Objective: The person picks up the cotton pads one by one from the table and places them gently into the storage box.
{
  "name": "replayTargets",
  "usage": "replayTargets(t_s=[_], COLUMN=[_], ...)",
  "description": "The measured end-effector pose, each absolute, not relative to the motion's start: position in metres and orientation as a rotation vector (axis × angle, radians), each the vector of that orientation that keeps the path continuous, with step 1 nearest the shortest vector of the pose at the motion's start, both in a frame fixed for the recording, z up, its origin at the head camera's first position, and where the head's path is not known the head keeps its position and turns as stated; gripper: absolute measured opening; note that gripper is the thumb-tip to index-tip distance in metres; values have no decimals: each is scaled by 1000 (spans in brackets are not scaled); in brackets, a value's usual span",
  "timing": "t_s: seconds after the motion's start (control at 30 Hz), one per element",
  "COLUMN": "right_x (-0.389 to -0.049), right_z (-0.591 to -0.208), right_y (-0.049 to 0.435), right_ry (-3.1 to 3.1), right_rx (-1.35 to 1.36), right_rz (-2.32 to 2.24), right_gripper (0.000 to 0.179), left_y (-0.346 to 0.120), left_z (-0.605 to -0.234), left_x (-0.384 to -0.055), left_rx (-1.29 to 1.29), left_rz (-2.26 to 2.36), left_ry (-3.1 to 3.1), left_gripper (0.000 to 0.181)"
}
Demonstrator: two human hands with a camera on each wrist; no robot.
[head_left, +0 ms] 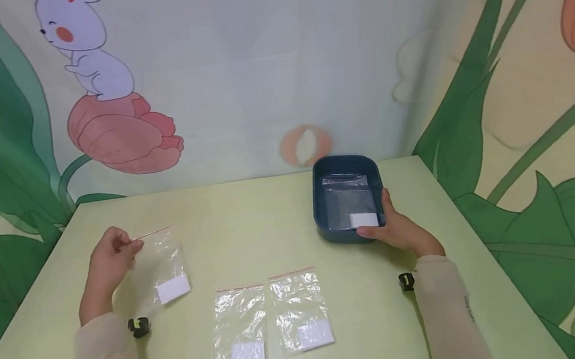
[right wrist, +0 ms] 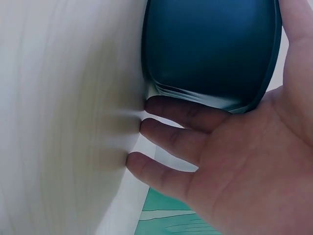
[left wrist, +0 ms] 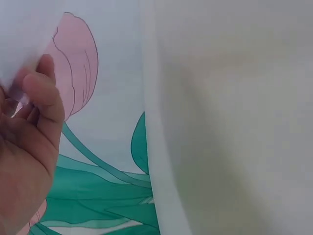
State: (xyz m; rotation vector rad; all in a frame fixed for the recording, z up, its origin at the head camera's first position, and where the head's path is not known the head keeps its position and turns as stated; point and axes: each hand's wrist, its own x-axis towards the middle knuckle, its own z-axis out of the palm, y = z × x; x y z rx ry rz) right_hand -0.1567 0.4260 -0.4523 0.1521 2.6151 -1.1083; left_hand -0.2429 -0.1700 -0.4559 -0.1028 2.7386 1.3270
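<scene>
At the table's left, my left hand [head_left: 110, 264] pinches the red zip edge of a clear zip bag [head_left: 148, 267] between thumb and fingers. A white rectangular piece [head_left: 173, 288] lies in its lower corner. Curled fingers of that hand also appear in the left wrist view. My right hand [head_left: 402, 228] rests against the near right corner of a dark blue bin [head_left: 339, 236], thumb along the near wall. In the right wrist view, the other fingers [right wrist: 171, 139] are fairly straight, touching the table beside it. Another zip bag [head_left: 346, 195] with a white piece lies inside the bin.
Two more zip bags, a left one [head_left: 239, 319] and a right one [head_left: 301, 303], lie flat on the pale table [head_left: 241, 233] near its front, each with a white piece inside. A printed curtain [head_left: 241, 93] hangs behind the table.
</scene>
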Motion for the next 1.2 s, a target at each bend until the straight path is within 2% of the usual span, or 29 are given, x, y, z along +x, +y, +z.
replayTargets(t_s=[0.23, 0.5, 0.73, 0.97, 1.2], right_x=[-169, -166, -165, -164, -158], right_z=[-436, -433, -441, -453, -454], right_y=[422, 425, 427, 422, 428], right_ry=[2628, 2624, 2615, 2589, 2595], right_rx=[76, 107, 114, 138, 162], right_rz=[-1108, -1147, -1154, -1170, -1137], right_gripper=[130, 129, 129, 130, 125], left_y=[-170, -156, -145, -132, -81], left_z=[-448, -425, -418, -410, -388], left_x=[-226, -231, -233, -224, -214], left_rx=[-47, 116, 101, 386, 631], left_rz=[1352, 1533, 1636, 1631, 1623], left_ry=[2758, 2820, 2772, 2741, 2649], left_gripper=[39, 30, 27, 48, 76])
